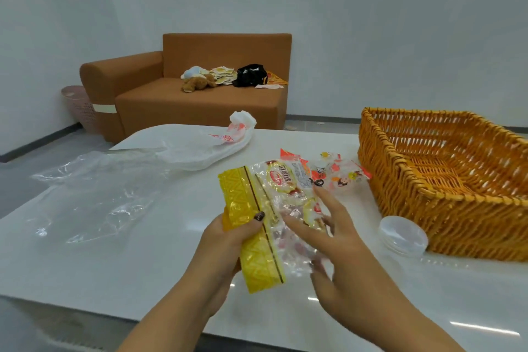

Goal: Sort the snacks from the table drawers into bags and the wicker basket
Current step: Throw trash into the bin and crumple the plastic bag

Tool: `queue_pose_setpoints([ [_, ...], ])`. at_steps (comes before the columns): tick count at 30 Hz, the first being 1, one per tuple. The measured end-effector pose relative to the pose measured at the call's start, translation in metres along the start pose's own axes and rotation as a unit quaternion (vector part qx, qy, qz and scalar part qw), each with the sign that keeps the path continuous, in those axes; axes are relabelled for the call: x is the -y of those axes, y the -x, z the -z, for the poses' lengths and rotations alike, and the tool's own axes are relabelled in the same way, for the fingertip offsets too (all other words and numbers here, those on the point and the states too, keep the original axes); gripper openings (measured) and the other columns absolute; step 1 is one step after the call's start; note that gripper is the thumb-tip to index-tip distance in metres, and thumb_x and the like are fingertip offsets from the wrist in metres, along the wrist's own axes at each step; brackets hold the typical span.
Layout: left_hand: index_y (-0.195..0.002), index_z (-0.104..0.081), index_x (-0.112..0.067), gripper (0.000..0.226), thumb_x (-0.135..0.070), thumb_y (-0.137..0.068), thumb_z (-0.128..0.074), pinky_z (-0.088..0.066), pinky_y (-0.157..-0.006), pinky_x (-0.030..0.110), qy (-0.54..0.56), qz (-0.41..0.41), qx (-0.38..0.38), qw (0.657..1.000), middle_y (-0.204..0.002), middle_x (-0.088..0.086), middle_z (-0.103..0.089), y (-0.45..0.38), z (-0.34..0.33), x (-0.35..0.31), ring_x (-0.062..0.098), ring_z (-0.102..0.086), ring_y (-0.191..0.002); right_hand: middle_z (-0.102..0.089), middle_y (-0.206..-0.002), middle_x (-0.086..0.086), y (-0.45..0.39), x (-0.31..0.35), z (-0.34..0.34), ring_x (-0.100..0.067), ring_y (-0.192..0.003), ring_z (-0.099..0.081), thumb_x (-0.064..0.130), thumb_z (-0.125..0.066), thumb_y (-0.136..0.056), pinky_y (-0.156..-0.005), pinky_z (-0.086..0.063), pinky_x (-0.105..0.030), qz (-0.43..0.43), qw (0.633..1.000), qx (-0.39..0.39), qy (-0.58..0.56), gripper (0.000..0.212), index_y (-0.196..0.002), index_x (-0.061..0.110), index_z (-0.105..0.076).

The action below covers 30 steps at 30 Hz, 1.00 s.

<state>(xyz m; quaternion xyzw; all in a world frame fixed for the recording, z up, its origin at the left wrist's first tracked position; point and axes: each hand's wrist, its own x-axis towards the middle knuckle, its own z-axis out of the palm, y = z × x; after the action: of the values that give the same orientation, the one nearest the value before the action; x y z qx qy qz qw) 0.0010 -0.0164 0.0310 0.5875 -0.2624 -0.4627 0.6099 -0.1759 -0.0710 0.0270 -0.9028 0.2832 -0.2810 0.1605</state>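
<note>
My left hand [228,240] grips a yellow snack packet [251,226] above the white table [143,266], thumb curled over its front. Lying against it is a clear wrapped snack pack [288,197] with red and yellow print. My right hand [334,248] rests on that clear pack with fingers spread and fairly straight. Beyond them lies a small clear snack bag [340,174] with cartoon print. The orange wicker basket [445,180] stands at the right with nothing visible inside. A clear plastic bag [94,194] lies flat at the left, a white plastic bag [211,143] behind it.
A clear round plastic lid [403,236] sits against the basket's front. Beyond the table stands a brown sofa [200,86] with a plush toy, papers and a black bag on it, and a pink hamper [80,106] beside it.
</note>
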Motion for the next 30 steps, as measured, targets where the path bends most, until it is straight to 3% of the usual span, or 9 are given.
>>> queue_pose_setpoints([
  [2, -0.119, -0.064, -0.016, 0.028, -0.014, -0.091, -0.062, -0.054, -0.091, 0.052, 0.025, -0.006, 0.002, 1.0, -0.104, 0.008, -0.075, -0.004, 0.005, -0.003, 0.03, -0.072, -0.095, -0.002, -0.152, 0.034, 0.003, 0.005, 0.015, 0.01, -0.138, -0.023, 0.027, -0.072, -0.075, -0.11, -0.033, -0.022, -0.092, 0.969, 0.079, -0.213, 0.083, -0.133, 0.067, -0.028],
  [5, -0.12, -0.064, -0.015, 0.039, -0.023, -0.082, -0.065, -0.052, -0.094, 0.053, 0.038, -0.021, 0.042, 0.998, -0.109, 0.01, -0.074, -0.008, 0.009, -0.01, 0.032, -0.07, -0.1, -0.045, -0.134, 0.033, -0.005, 0.0, 0.03, 0.003, -0.115, -0.057, 0.056, -0.077, -0.057, -0.096, -0.05, -0.029, -0.197, 0.9, -0.01, -0.389, 0.088, -0.135, 0.056, -0.036],
  [10, -0.118, -0.065, -0.017, 0.047, -0.028, -0.074, -0.078, -0.054, -0.092, 0.049, -0.071, -0.019, 0.112, 0.991, -0.11, 0.008, -0.073, -0.008, 0.01, -0.011, 0.029, -0.07, -0.101, -0.071, -0.111, 0.002, -0.019, -0.011, 0.032, -0.017, -0.092, -0.071, 0.027, -0.072, -0.074, -0.077, -0.055, -0.037, -0.284, 0.794, -0.042, -0.536, 0.057, -0.127, 0.024, -0.054],
  [13, -0.113, -0.067, -0.02, 0.051, -0.043, -0.069, -0.076, -0.055, -0.091, 0.041, -0.143, -0.031, 0.086, 0.985, -0.105, 0.001, -0.075, -0.008, 0.005, -0.008, 0.02, -0.071, -0.097, -0.075, -0.1, 0.001, -0.019, -0.008, 0.026, -0.02, -0.088, -0.072, 0.006, -0.061, -0.087, -0.07, -0.056, -0.033, -0.27, 0.817, -0.046, -0.508, 0.033, -0.115, 0.024, -0.06],
  [16, -0.108, -0.065, -0.026, 0.042, -0.05, -0.074, -0.07, -0.051, -0.095, 0.034, -0.21, -0.039, 0.011, 0.977, -0.113, -0.006, -0.069, -0.01, 0.003, 0.0, 0.01, -0.065, -0.104, -0.075, -0.086, 0.006, -0.017, -0.006, 0.019, -0.015, -0.077, -0.071, -0.002, -0.066, -0.085, -0.064, -0.058, -0.028, -0.175, 0.899, -0.194, -0.353, 0.027, -0.096, 0.023, -0.067],
  [20, -0.123, -0.062, -0.013, 0.072, -0.065, -0.073, -0.059, -0.044, -0.105, 0.051, 0.038, 0.092, 0.125, 0.987, -0.127, 0.009, -0.065, -0.01, 0.007, -0.002, 0.03, -0.063, -0.116, -0.071, -0.088, 0.012, -0.01, -0.018, 0.002, -0.004, -0.089, -0.066, -0.002, -0.065, -0.078, -0.08, -0.052, -0.023, 0.065, 0.957, -0.275, -0.059, 0.022, -0.087, 0.016, -0.073],
  [24, -0.131, -0.06, -0.011, 0.076, -0.057, -0.072, -0.072, -0.05, -0.098, 0.054, 0.141, 0.068, 0.218, 0.963, -0.13, 0.019, -0.062, -0.004, 0.004, -0.007, 0.04, -0.06, -0.118, -0.072, -0.1, 0.004, -0.008, -0.02, -0.024, -0.016, -0.109, -0.063, 0.001, -0.056, -0.083, -0.105, -0.041, -0.04, 0.159, 0.965, -0.196, 0.077, 0.022, -0.085, 0.015, -0.073],
  [28, -0.116, -0.067, -0.007, 0.026, -0.007, -0.091, -0.059, -0.058, -0.081, 0.051, 0.04, 0.02, 0.051, 0.998, -0.112, 0.021, -0.07, -0.009, -0.001, 0.002, 0.038, -0.07, -0.095, -0.051, -0.14, 0.014, 0.001, -0.023, -0.026, -0.005, -0.14, -0.03, 0.005, -0.059, -0.078, -0.117, -0.018, -0.035, 0.112, 0.993, 0.047, 0.007, 0.052, -0.126, 0.026, -0.06],
  [30, -0.108, -0.066, -0.006, 0.023, 0.0, -0.094, -0.051, -0.06, -0.07, 0.044, 0.041, 0.011, -0.005, 0.999, -0.1, 0.019, -0.074, -0.01, -0.002, 0.003, 0.033, -0.073, -0.083, -0.038, -0.149, 0.019, 0.002, -0.015, -0.018, 0.003, -0.144, -0.016, 0.018, -0.055, -0.083, -0.119, -0.01, -0.023, 0.057, 0.993, 0.023, -0.098, 0.056, -0.138, 0.029, -0.049],
])
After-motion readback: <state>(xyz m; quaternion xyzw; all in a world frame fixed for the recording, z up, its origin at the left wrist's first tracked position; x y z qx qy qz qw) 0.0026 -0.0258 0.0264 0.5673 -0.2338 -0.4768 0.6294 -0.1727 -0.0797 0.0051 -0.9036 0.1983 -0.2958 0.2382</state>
